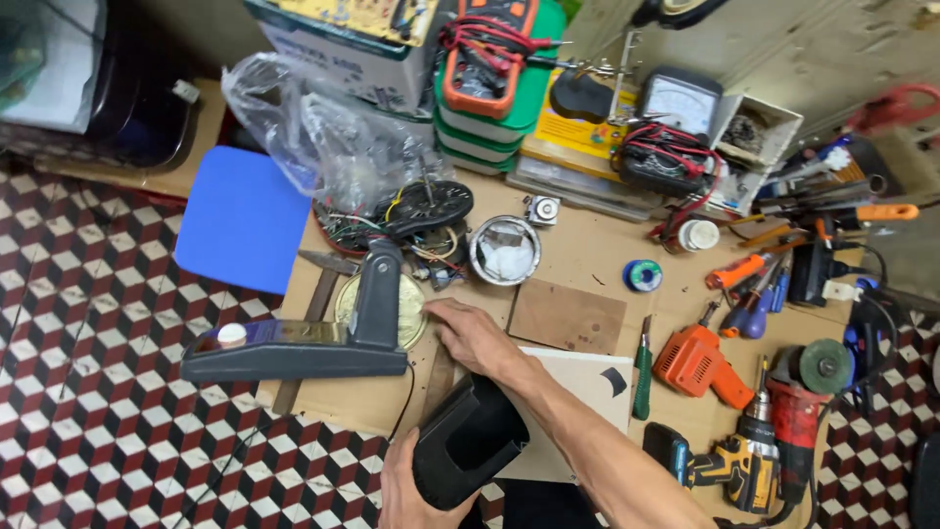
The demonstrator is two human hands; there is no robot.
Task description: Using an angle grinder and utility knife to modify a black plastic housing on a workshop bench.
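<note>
Left hand (pixel 416 490) at the bottom edge: fingers curled about the lower end of a black plastic housing (pixel 468 441), smooth, rounded, hollow with a dark opening facing up. Housing held tilted above the near edge of the counter (pixel 578 264), over a pale flat board (pixel 578 377).

Right hand (pixel 470 333) reaches across, forearm over the housing. Fingers loosely spread and flat, tips resting on the counter just beside the base of a dark desk lamp (pixel 304 348); they grip nothing. Lamp base long, glossy, dark blue-grey, with a white round knob at its left end; a black upright arm rises from its right end. Behind the arm lies a pale ribbed round disc (pixel 416 304), partly hidden.

Counter surface is bare brown cardboard-like sheet, scuffed. A square brown board (pixel 568 315) lies just right of the right hand. Beyond, a shiny metal tin (pixel 504 250) holding something white and crumpled, a tangle of wires and a black round grille (pixel 426 206), a crinkled clear plastic bag (pixel 313 127).

Right side: green-handled screwdriver (pixel 642 367), orange plastic tool (pixel 697 362), yellow-and-black drill (pixel 729 465), red angle grinder (pixel 798 411). Blue mat (pixel 240 216) at the left, over a red, white and black cube-patterned floor (pixel 98 343).
</note>
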